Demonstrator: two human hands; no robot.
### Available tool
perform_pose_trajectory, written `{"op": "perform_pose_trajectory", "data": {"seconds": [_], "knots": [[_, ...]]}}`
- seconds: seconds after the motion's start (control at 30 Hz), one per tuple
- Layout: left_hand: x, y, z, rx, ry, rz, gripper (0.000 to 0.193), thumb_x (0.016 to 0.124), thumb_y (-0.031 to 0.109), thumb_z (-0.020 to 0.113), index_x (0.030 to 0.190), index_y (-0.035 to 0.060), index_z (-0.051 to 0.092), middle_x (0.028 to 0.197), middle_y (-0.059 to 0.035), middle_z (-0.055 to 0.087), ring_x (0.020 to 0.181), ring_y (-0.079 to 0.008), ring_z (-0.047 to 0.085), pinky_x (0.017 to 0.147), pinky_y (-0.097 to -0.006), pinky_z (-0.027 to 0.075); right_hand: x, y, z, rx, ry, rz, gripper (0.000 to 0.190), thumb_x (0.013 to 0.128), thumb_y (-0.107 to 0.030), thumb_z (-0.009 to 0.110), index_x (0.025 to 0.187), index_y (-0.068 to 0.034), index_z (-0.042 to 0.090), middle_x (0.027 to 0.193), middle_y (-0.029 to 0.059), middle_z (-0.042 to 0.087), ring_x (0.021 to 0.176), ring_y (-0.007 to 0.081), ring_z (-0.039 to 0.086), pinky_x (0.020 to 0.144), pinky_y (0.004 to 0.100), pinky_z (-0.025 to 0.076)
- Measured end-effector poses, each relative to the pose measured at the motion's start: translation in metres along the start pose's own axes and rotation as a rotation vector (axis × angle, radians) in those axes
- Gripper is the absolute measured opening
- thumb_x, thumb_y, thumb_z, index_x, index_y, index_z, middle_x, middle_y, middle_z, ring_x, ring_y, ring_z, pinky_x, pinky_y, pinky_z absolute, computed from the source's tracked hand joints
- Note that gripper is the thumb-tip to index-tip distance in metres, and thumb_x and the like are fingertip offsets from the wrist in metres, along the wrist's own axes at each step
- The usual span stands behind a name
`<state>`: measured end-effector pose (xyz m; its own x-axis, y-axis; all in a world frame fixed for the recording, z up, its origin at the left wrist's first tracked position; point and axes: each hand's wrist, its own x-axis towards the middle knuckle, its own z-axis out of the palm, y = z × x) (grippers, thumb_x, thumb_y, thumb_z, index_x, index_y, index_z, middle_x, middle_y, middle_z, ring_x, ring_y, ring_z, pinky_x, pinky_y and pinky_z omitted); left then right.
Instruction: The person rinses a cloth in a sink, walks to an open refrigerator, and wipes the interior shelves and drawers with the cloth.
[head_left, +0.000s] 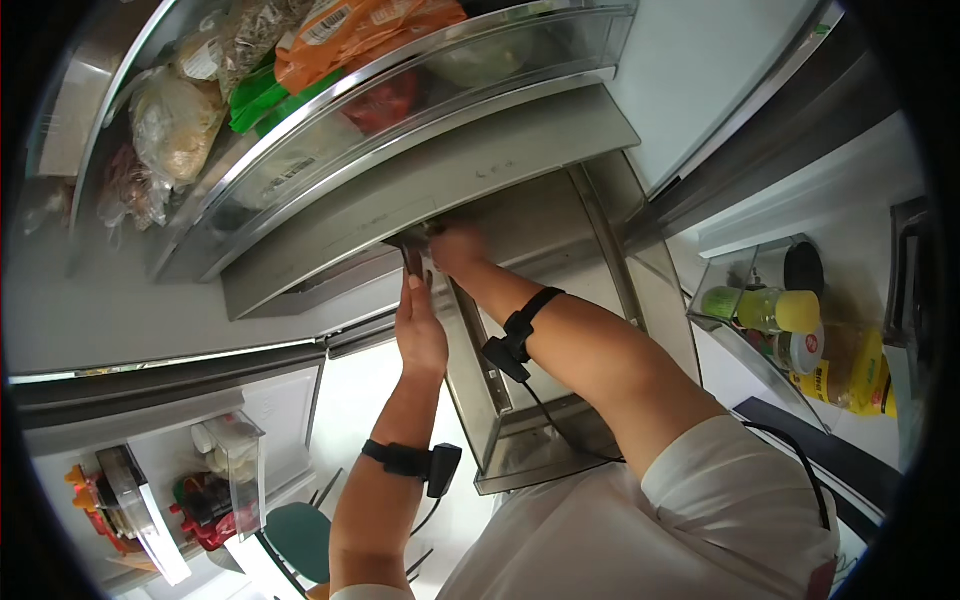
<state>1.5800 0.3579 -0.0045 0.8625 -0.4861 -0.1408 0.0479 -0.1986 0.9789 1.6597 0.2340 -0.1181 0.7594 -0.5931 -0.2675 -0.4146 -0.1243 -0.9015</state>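
Observation:
A refrigerator stands open before me, with a pulled-out drawer (592, 247) below a wide grey panel (480, 166). My left hand (422, 330) reaches up to the panel's lower edge, fingers extended along a dark, narrow piece (412, 259) whose kind I cannot tell. Just right of it my right hand (459, 249), blurred, is bent with its fingers by a small object under the panel edge; whether it grips that object is not clear. Both forearms wear black straps with small devices and cables.
Above, clear bins (420, 75) hold bagged food and an orange plastic bag (360, 37). The right door's shelf holds a yellow-capped bottle (772, 310) and jars. At lower left is the other open door (281, 397) with packed bins; a green chair (298, 541) stands beyond it.

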Motion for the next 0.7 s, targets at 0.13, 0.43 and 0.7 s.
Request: {"op": "perform_pose_trajectory", "data": {"seconds": [0.13,0.43,0.7], "knots": [[0.003,0.007,0.010,0.002,-0.022,-0.008,0.065,0.112,0.039,0.036,0.160,-0.0034,0.025,0.167,-0.0146,0.028,0.154,-0.0256,0.028,0.127,-0.0365,0.021,-0.010,-0.010,-0.031,0.210,0.012,-0.021,0.025,0.089,-0.021,0.061,0.105,-0.006,0.074,0.084,0.0209,0.073,0.082,0.0408,0.071,0.076,0.0465,0.058],[0.004,0.009,0.007,-0.005,0.016,-0.028,0.064,0.112,0.039,0.037,0.160,-0.0028,0.027,0.166,-0.0134,0.031,0.153,-0.0243,0.030,0.125,-0.0353,0.022,-0.046,0.022,-0.025,-0.061,0.047,-0.305,0.018,0.078,-0.007,0.064,0.093,0.000,0.068,0.086,0.0257,0.070,0.088,0.0461,0.068,0.081,0.0512,0.056],[0.003,0.007,0.004,-0.027,0.049,-0.008,0.063,0.112,0.040,0.037,0.160,0.0006,0.030,0.164,-0.0121,0.035,0.151,-0.0239,0.033,0.124,-0.0348,0.024,-0.125,0.046,-0.025,0.090,-0.194,-0.207,0.026,0.081,-0.004,0.060,0.105,0.004,0.052,0.103,0.0316,0.062,0.102,0.0519,0.060,0.088,0.0539,0.049]]}}
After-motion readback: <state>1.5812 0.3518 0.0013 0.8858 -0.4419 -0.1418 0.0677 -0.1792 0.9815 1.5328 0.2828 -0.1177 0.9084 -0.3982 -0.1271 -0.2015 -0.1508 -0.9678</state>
